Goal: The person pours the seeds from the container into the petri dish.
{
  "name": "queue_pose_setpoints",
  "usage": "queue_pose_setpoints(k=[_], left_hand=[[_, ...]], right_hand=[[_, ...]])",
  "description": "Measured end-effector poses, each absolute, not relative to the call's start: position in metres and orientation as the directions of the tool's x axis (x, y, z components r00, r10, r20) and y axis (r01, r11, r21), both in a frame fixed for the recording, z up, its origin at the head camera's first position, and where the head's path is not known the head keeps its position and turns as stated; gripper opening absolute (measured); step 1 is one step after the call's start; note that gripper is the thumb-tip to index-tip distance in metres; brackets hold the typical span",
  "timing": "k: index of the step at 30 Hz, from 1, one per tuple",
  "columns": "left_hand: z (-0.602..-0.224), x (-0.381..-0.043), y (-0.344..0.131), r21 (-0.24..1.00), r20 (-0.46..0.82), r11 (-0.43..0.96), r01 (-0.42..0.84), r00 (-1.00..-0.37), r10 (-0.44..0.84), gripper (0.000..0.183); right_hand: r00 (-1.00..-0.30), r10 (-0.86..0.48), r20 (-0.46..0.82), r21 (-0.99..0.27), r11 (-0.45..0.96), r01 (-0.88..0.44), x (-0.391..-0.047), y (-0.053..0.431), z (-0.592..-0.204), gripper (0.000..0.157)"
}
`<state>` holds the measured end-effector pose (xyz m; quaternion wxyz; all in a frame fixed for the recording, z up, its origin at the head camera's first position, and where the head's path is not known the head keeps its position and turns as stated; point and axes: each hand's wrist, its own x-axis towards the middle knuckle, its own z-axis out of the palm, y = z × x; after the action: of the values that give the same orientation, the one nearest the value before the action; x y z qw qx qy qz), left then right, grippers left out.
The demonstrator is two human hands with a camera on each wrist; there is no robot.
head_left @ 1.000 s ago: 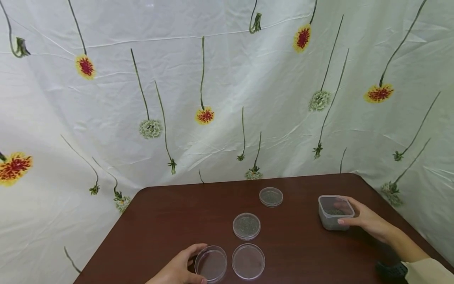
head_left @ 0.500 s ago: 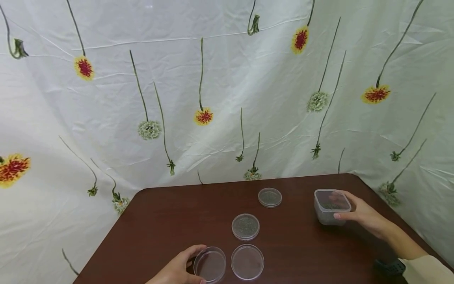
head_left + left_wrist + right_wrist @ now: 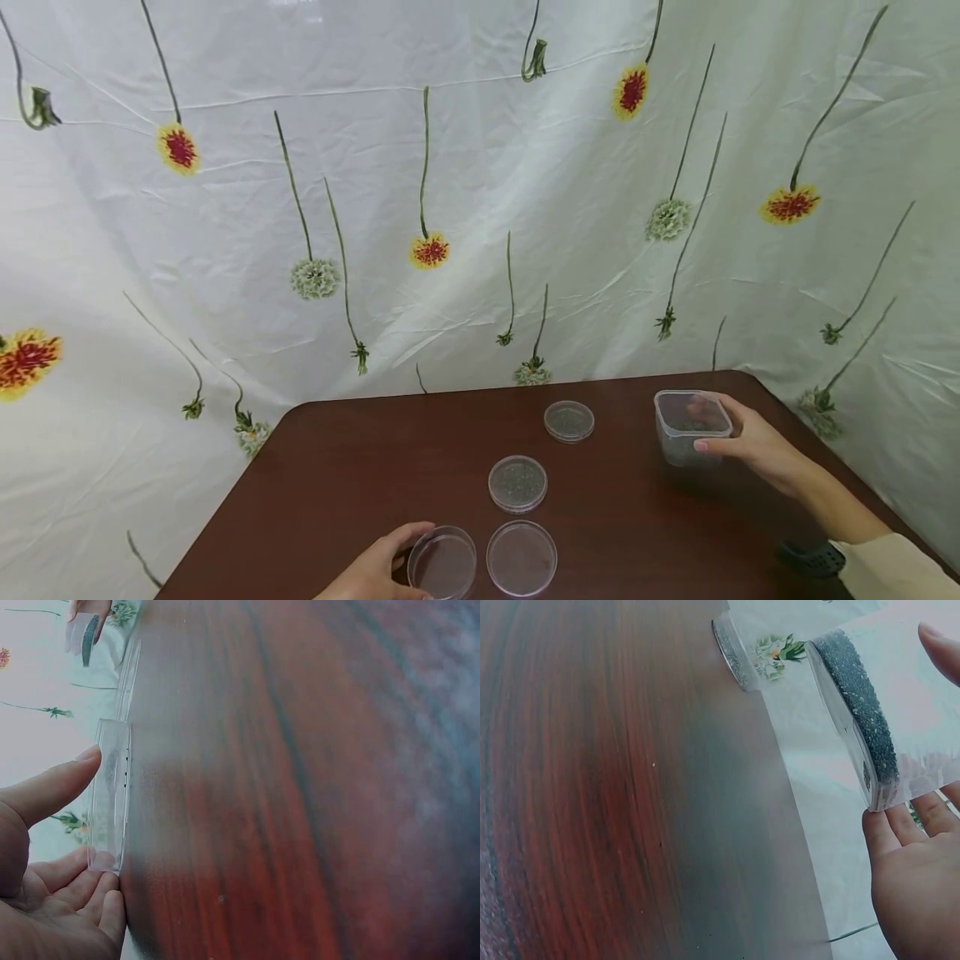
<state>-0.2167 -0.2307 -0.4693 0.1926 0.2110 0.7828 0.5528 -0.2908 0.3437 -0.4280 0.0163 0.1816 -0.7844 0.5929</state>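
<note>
My left hand grips a clear petri dish by its rim near the table's front edge, thumb on the near side and fingers on the far side. In the left wrist view this dish is edge-on, low at the table. My right hand holds a clear square plastic tub above the table at the right. The right wrist view shows a layer of dark grey granules in the tub's bottom. To the right of the gripped dish lies another clear dish.
Two dishes with grey granules, a middle dish and a far dish, lie in a line going back on the dark brown table. A flower-printed white cloth hangs behind the table. A dark band circles the right wrist.
My right hand has raised the tub off the table and moved it a little left. The left hand keeps its hold on the petri dish. The head view has shifted slightly.
</note>
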Motion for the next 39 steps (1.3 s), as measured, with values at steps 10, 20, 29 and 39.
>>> queue_pose_setpoints(k=[10, 20, 29, 39], left_hand=[[-0.469, -0.215, -0.231, 0.957, -0.091, 0.281, 0.074, -0.841, 0.533, 0.085], [-0.47, -0.214, -0.23, 0.962, -0.072, 0.259, 0.082, -0.841, 0.537, 0.084], [-0.47, -0.215, -0.23, 0.964, -0.064, 0.251, 0.088, -0.84, 0.538, 0.083], [-0.47, -0.214, -0.23, 0.977, -0.036, 0.195, 0.092, -0.821, 0.569, 0.085]], right_hand=[[-0.92, -0.288, 0.266, -0.923, 0.198, -0.329, -0.293, 0.329, -0.422, 0.068], [-0.893, -0.339, 0.295, -0.91, 0.185, -0.371, -0.303, 0.306, -0.417, 0.072], [-0.879, -0.364, 0.309, -0.909, 0.159, -0.386, -0.306, 0.284, -0.413, 0.072], [-0.88, -0.382, 0.284, -0.92, 0.15, -0.362, -0.309, 0.266, -0.413, 0.075]])
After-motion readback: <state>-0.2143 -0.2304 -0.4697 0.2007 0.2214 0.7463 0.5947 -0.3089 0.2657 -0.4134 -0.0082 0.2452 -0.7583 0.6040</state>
